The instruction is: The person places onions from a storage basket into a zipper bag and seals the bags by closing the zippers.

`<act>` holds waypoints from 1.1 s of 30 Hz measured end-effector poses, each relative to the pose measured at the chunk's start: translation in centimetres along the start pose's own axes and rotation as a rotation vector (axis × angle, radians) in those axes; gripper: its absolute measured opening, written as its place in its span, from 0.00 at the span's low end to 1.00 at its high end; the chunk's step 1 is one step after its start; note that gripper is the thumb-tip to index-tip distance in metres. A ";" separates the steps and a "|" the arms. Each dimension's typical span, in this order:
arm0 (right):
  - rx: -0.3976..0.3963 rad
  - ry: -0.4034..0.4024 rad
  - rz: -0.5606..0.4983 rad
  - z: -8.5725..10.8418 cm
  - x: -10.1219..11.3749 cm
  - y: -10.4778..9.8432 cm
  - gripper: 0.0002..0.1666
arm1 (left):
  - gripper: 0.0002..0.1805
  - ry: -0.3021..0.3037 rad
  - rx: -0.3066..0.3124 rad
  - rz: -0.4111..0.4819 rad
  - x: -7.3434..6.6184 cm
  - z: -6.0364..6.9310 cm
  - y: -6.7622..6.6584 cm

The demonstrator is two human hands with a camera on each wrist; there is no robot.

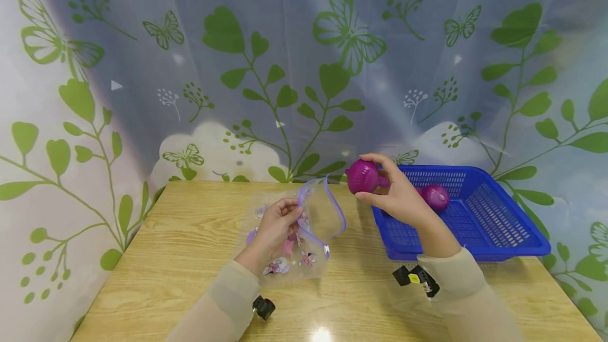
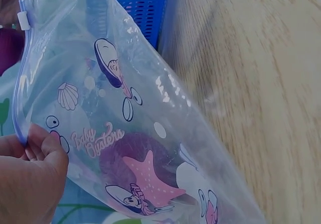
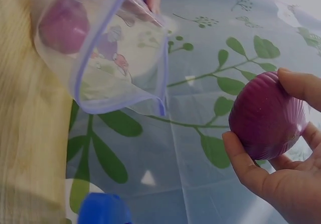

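My left hand [image 1: 277, 226] pinches the lilac zip edge of a clear printed zip bag [image 2: 145, 108], whose mouth gapes toward the right. Inside the bag lies a purple onion [image 3: 64, 25], partly hidden behind the prints in the left wrist view. My right hand [image 1: 401, 194] holds another purple onion [image 3: 268, 116] between thumb and fingers, in the air between the bag's mouth and the blue basket [image 1: 467, 251]. The held onion is apart from the bag. One more purple onion [image 1: 435, 198] sits in the basket, and another purple patch beside it is mostly hidden by my right hand.
The basket stands at the right of the wooden table [image 1: 166, 257], near its back edge. A curtain [image 1: 285, 67] printed with leaves and butterflies hangs right behind the table. A small black device [image 1: 263, 307] is strapped at my left wrist, and another [image 1: 418, 278] at my right.
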State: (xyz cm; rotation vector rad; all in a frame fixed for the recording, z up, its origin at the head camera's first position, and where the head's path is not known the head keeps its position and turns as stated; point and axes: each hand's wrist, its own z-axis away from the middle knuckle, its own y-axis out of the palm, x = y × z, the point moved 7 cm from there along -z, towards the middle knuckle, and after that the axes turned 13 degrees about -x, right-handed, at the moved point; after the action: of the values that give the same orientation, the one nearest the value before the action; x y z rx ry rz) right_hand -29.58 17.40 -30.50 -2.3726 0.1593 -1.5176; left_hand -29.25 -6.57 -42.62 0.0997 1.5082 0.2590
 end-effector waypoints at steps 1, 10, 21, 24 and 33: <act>0.008 0.004 0.000 0.0 -0.1 0.2 0.45 | 0.12 0.003 0.002 -0.004 0.0 0.0 0.0; 0.057 0.017 0.032 -0.3 -1.0 1.8 0.43 | 0.11 0.003 -0.016 0.007 -0.3 -0.2 0.4; 0.116 0.000 0.021 -0.5 -1.3 3.5 0.43 | 0.11 0.006 -0.013 0.036 -0.6 -0.2 0.7; 0.125 -0.004 0.052 -0.5 -1.4 3.8 0.43 | 0.12 0.013 -0.013 0.041 -1.0 -0.1 0.8; 0.144 -0.008 0.105 -0.7 -1.6 4.7 0.42 | 0.12 0.005 -0.004 0.045 -1.6 0.1 0.8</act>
State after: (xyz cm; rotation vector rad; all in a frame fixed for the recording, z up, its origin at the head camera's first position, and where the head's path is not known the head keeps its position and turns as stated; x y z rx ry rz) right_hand -30.52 13.22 -33.14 -2.2218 0.1637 -1.4223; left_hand -29.32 -6.19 -40.86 0.1297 1.5120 0.2983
